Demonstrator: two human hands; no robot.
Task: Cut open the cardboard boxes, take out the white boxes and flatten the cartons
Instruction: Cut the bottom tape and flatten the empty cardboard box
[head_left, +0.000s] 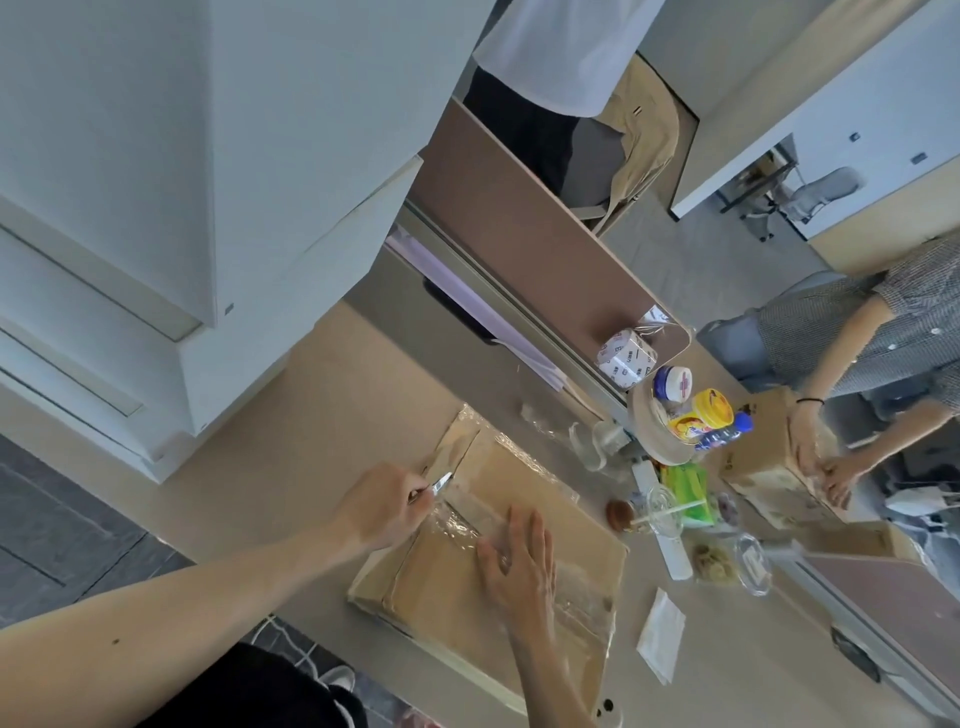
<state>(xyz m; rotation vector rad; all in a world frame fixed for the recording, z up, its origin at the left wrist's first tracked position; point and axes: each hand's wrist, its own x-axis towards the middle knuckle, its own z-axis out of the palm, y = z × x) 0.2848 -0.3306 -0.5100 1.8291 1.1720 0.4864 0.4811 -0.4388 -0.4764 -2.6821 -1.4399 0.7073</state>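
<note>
In the head view, the only one you have, the cardboard box (441, 577) lies flat on the table (337, 395) right in front of you, its top seam covered with shiny clear tape. Your left hand (384, 506) is curled tight round a small blade (441, 483), whose tip sits at the taped seam near the far end of the box. Your right hand (519, 566) lies flat on the lid with its fingers straight, pressing down and holding nothing, just beside the seam.

That is the main risk. If you pull the cut along the seam towards yourself, the blade's path runs close to those spread fingers, and a slip on the slick tape could carry it into them. Move the bracing hand off the line. Press too deep and you may score the white box presumably inside, which isn't visible. The crinkled tape could also snag the blade and jerk it.

Cups (665, 512) and bottles (722, 436) crowd the table to your right, so a sudden shove of the box could topple them. Tall white boxes (156, 208) are stacked to your left.
</note>
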